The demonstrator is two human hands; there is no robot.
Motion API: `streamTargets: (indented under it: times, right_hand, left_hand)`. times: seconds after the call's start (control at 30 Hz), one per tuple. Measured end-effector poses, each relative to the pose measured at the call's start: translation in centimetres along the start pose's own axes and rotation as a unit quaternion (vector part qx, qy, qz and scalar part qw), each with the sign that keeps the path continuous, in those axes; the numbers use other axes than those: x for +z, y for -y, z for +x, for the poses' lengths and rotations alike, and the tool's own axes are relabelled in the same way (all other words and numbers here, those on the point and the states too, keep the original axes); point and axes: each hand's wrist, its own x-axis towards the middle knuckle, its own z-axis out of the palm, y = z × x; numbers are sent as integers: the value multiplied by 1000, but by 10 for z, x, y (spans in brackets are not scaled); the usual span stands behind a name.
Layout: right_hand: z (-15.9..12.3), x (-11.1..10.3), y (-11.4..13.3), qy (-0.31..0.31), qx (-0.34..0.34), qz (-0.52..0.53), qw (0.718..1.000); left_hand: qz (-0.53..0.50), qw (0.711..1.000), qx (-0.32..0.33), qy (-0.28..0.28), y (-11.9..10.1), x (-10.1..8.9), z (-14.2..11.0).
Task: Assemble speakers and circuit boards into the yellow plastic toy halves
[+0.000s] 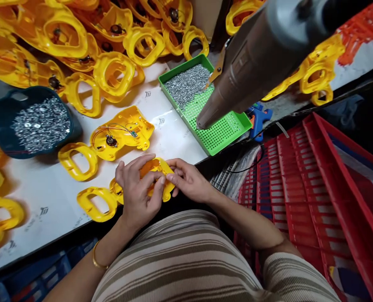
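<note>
Both hands are on one yellow plastic housing half (165, 166) at the table's front edge. My left hand (139, 191) reaches over it from the left, thumb and fingers closed on it and covering its middle. My right hand (189, 179) pinches its right end between thumb and fingers. The part's looped handle (97, 204) sticks out to the left on the tabletop. Just beyond lies a second yellow housing half (123, 133), open side up, with wires, a round black component and a small green circuit board inside.
A green tray (216, 138) of small screws stands ahead, under a brown-grey tool (236, 79) hanging from above. At left is a dark bin (74, 126) of metal pieces. Yellow housings (60, 33) pile up behind. Red crates (299, 167) stand at right, near a blue tool (259, 121).
</note>
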Motion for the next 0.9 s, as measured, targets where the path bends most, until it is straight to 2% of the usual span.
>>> streamTargets:
  times: [0.17, 0.3, 0.37, 0.47, 0.53, 0.6, 0.73, 0.9]
  right_hand:
    - [2, 8, -14, 17, -20, -40, 999]
    - [1, 8, -19, 57, -14, -63, 996]
    - [0, 7, -21, 67, -6, -69, 995]
    - [-3, 4, -24, 74, -6, -78, 994]
    - [-5, 1, -24, 79, -6, -81, 994]
    - [-6, -1, -21, 85, 1, -79, 993]
    - [-5, -1, -11, 82, 1, -68, 994]
    - [7, -6, -8, 48, -27, -51, 997]
  left_hand:
    - [-10, 999, 38, 35, 15, -23, -1]
    - [-51, 992, 56, 97, 33, -40, 4]
    - [-66, 986, 66, 139, 42, -44, 7]
    - [-77, 970, 113, 203, 51, -44, 11]
    - [-82, 960, 148, 224, 54, -43, 15]
    - [-81, 956, 172, 225, 53, -42, 20]
    - [-73, 954, 221, 190, 54, -39, 30]
    - [-5, 946, 260, 193, 71, -25, 44]
